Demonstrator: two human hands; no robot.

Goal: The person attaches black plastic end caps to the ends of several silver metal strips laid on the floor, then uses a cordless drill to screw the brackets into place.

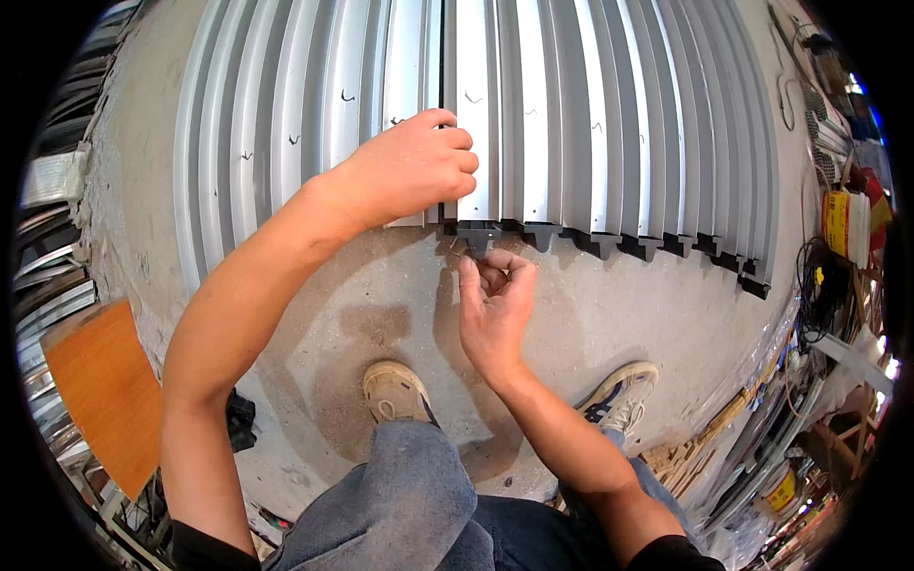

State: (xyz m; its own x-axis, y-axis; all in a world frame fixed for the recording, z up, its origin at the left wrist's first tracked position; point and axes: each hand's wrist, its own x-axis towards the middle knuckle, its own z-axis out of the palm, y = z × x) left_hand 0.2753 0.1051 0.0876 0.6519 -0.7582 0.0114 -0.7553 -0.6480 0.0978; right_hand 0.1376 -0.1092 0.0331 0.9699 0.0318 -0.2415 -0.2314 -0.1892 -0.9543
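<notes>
A: Grip, left hand (414, 171): fingers curled in, tips hidden from above. Can't tell if it's holding anything.

B: Where's it sitting?

A: Over the silver profile (476, 81), near its lower end, right by the dark lengthwise gap on that profile's left side. Contact unclear.

B: Right hand (500, 309)?

A: Below that same end, just beside the black end piece (476, 233). Thumb and fingers bent toward each other. Too small to tell if something's pinched there.

B: Profile location?

A: Ahead of the person, in the middle of a row of long ribbed metal strips (600, 105) running away side by side. Ends on the right half carry black pieces, stepped along the edge.

B: Around it?

A: Concrete floor (562, 314). Left shoe (395, 390) and right shoe (624, 395) planted apart, below the hands. Orange-brown board (105, 395) far left, yellow-and-red package (847, 228) far right among stacked stuff.
</notes>
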